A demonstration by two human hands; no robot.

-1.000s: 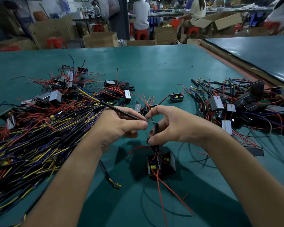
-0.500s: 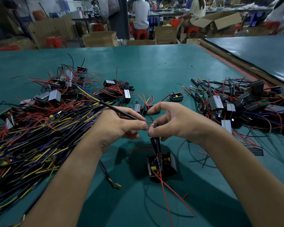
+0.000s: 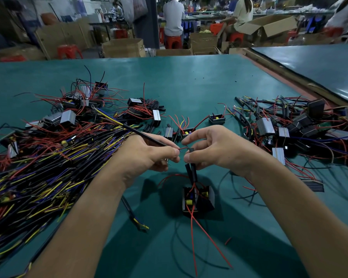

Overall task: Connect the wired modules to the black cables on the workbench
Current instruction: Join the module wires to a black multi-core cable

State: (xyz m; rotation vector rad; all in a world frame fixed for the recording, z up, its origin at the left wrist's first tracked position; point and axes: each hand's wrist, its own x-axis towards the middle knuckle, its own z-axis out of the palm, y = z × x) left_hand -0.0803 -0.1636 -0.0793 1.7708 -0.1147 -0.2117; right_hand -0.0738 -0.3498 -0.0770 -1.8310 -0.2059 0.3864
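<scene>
Black cable is being pinched at its near end by the left hand, thumb and forefinger closing tight on it while the other fingers are curling underneath. A thin red wire is bridging the small gap from those fingertips to the right hand. That hand is pinching a short black sleeve between thumb and forefinger, its remaining fingers arching loosely above.

Two more black sleeves are hanging just below the right thumb. Red leads are running down through them to a small module sitting near the person, between the forearms. Whether it is resting on the table or dangling just over it, I cannot tell.

Both hands are hovering close together above the green surface, backs turned up, forearms angling in from the near left and near right. From the left hand the cable is slanting away to the far left, over a big cable heap of black, yellow and blue strands. Well apart on the right, a module pile is lying tangled with red wires.
</scene>
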